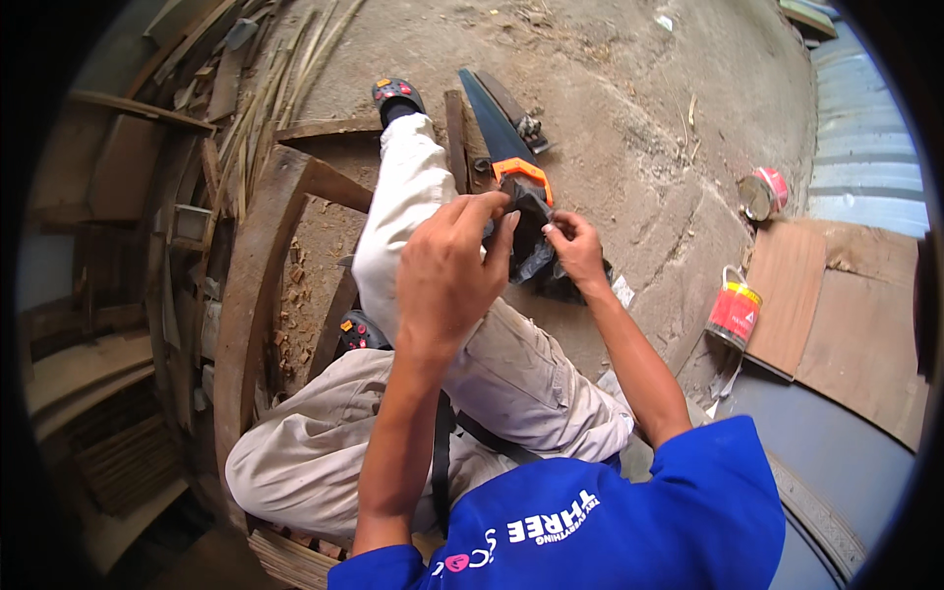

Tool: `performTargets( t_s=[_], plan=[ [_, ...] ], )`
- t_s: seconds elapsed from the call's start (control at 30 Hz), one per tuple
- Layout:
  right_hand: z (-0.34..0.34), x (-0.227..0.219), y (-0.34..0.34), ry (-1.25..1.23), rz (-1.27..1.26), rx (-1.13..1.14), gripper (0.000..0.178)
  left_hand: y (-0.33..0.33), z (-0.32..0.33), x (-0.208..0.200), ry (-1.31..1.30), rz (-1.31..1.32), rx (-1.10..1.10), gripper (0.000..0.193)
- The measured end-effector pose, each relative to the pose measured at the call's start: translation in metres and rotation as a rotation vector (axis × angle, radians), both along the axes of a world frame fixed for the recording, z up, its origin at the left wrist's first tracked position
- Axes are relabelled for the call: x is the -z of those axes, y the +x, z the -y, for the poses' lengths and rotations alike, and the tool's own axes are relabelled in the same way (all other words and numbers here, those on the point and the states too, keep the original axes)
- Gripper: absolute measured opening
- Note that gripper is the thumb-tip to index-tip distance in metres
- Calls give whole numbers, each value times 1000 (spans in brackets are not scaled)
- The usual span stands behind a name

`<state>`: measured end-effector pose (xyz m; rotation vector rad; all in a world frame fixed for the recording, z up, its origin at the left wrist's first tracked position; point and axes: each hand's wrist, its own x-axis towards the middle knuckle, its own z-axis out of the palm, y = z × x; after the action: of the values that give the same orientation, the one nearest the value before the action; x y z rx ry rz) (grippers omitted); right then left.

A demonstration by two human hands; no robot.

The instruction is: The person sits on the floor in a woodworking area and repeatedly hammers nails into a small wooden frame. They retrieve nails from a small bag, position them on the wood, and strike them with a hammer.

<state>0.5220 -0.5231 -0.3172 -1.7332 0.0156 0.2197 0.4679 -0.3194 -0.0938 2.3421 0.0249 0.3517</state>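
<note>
My left hand [447, 261] is raised over my lap, its thumb and fingers closed at the edge of a dark, crumpled plastic-like sheet [527, 201]. From the right, my right hand [576, 246] pinches the same sheet between thumb and fingertips. Dark shiny folds [534, 264] hang below the hands; whether they belong to the same piece I cannot tell. Just beyond my fingers lies a handsaw with a dark green blade [492, 118] and an orange handle [526, 171], the handle partly covered by the dark material.
A curved wooden frame [258, 265] stands left of my legs, with wood chips [295, 320] inside it. Thin wood strips [285, 88] lie beyond. At right are a red-and-yellow can [735, 313], another can [762, 193] on its side, and plywood sheets [846, 324].
</note>
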Motion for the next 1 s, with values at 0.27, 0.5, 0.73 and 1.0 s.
performTargets(
  t_s=[0.27, 0.5, 0.73, 1.0],
  plan=[
    [-59, -255, -15, 700, 40, -246, 21, -21, -44, -38, -557, 255, 115, 42],
    [-148, -254, -37, 976, -305, -381, 21, -52, -81, -32, -519, 445, -56, 36],
    [-157, -224, -35, 929, -569, -356, 18, -52, -91, 3, -333, 466, -148, 21],
    [-163, -133, -10, 541, -392, -588, 24, -47, -99, 10, -537, 554, -360, 12]
  ],
)
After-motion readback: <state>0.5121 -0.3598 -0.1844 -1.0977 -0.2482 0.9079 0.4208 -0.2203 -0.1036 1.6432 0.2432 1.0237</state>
